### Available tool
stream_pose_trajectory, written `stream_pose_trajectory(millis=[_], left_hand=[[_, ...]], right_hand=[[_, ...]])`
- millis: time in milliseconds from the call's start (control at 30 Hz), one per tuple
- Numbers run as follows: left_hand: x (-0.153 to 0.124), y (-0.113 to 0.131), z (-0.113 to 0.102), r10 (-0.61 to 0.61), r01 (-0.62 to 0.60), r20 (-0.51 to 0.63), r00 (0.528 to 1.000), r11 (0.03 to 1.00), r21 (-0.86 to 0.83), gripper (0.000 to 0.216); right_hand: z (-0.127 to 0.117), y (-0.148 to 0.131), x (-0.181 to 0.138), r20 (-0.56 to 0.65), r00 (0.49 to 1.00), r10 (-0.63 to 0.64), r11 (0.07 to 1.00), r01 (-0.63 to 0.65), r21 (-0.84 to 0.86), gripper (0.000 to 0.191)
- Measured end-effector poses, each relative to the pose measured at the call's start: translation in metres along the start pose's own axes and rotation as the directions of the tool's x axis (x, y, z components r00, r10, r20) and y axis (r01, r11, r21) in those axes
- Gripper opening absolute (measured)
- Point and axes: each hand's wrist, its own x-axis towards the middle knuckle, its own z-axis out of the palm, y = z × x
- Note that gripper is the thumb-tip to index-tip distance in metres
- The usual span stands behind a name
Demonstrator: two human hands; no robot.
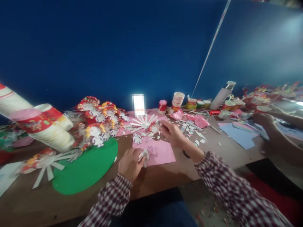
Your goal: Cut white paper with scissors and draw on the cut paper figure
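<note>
My left hand [130, 164] is closed around a small white paper piece [144, 156] at the near edge of a pink paper sheet [163, 152]. My right hand [172, 133] reaches forward and its fingertips touch a cut paper cup [154, 127] with white strips fanned out around it. Both sleeves are red-and-white checked. White and pink paper scraps [192, 127] lie just right of my right hand.
A green paper disc [90, 168] lies at left with finished cup flowers [99, 118] behind it and stacked paper cups [50, 129] lying sideways. More cups [178, 100] and a white flask [222, 94] stand at the back. Another person's arm [276, 138] works at right by blue paper [239, 135].
</note>
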Motion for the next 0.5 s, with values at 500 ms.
stream_pose_trajectory(millis=[500], left_hand=[[-0.002, 0.037, -0.055, 0.529, -0.561, 0.196, 0.825, 0.809, 0.177, 0.018]], right_hand=[[0.013, -0.040, -0.073, 0.530, 0.848, 0.021, 0.985, -0.109, 0.135, 0.021]])
